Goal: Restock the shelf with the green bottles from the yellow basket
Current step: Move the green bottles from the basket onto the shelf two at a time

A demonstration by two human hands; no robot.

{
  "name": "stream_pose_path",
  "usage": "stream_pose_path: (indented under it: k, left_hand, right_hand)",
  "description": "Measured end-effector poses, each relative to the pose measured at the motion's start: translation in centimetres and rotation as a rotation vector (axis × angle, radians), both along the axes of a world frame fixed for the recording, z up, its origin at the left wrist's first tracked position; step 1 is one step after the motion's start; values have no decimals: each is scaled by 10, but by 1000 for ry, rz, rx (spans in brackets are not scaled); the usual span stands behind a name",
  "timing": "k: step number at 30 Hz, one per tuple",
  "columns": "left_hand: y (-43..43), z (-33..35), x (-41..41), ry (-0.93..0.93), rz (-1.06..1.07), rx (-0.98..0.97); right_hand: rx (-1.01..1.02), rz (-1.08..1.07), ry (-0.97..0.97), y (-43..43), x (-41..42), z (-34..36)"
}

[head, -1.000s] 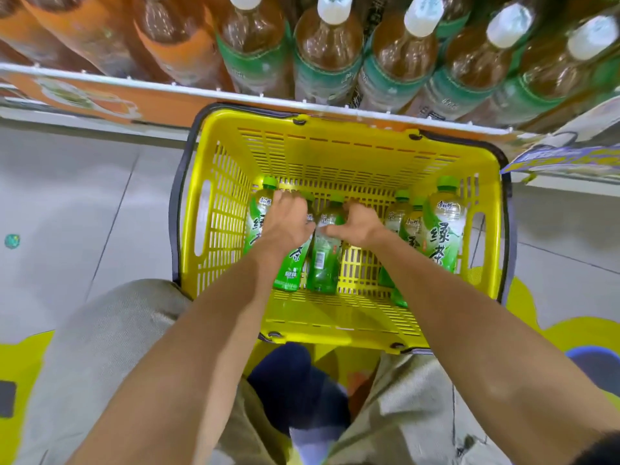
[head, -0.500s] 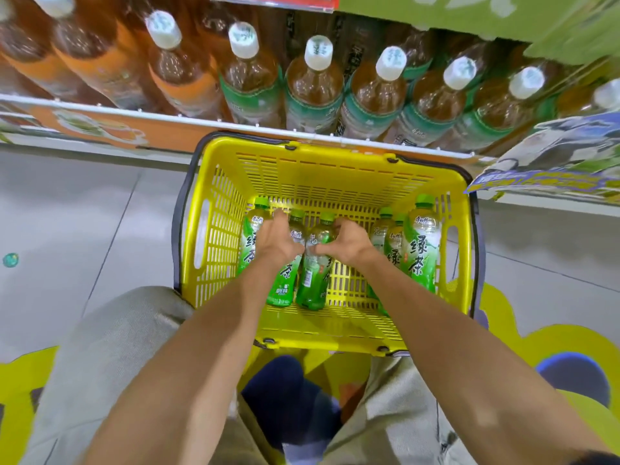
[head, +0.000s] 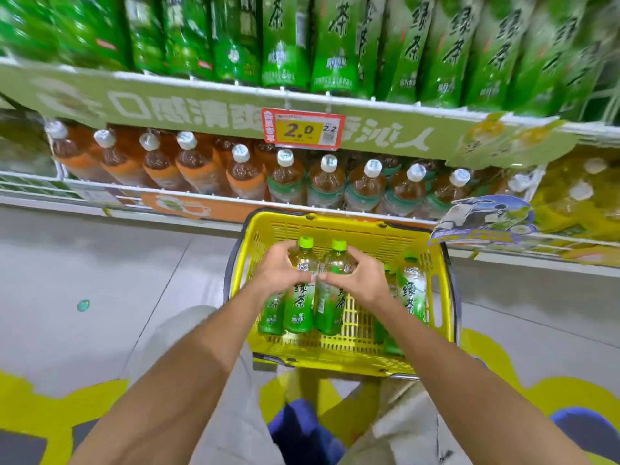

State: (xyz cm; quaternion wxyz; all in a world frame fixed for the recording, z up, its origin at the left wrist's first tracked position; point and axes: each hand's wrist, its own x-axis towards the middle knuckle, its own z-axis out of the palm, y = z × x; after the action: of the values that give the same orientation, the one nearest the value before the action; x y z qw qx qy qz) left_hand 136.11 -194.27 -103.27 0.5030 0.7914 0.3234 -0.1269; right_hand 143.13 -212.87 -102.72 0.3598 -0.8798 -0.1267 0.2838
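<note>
- Grip first: your left hand [head: 276, 275] is curled round the shoulder of one green tea bottle [head: 302, 298]. Your right hand [head: 364, 281] is curled round a second green bottle [head: 330, 307]. The two touch side by side, caps up.
- Change: half a second ago both hands were low among the bottles on the basket floor. Now the pair is raised, and your head has tipped up, bringing the upper shelf into sight. I judge the pick done and the carry begun.
- Just below your left hand is a third green bottle [head: 271, 318]. I cannot tell whether you hold it or it stands in the basket.
- Under them sits the yellow basket [head: 349, 362], rigid slotted plastic. More spare green bottles [head: 412, 293] stand at its right.
- The bottles are clear, smooth plastic, narrow at the neck, with glossy green sleeves and lime caps, and they probably slip easily.
- Farther off, brown tea bottles [head: 330, 181] with white caps line the lower shelf.
- Farthest, above the price tag [head: 303, 129], the upper shelf [head: 208, 110] carries shelved green bottles [head: 285, 45] packed along its front. That is your target.
</note>
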Motion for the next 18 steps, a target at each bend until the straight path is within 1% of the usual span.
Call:
stream_pose_path:
  k: [4, 7, 12, 15, 18]
  left_hand:
    - [1, 69, 18, -137, -12, 26]
    - [-4, 127, 23, -269, -47, 97]
    - [-12, 198, 31, -413, -95, 148]
    - [-20, 239, 42, -500, -114, 212]
    - [-28, 283, 57, -557, -119, 263]
  right_hand:
    - [71, -41, -119, -5, 15, 70]
    - [121, -56, -226, -12, 21, 122]
    - [167, -78, -404, -27, 25, 200]
    - [200, -76, -512, -37, 33, 241]
    - [218, -84, -578, -44, 48, 278]
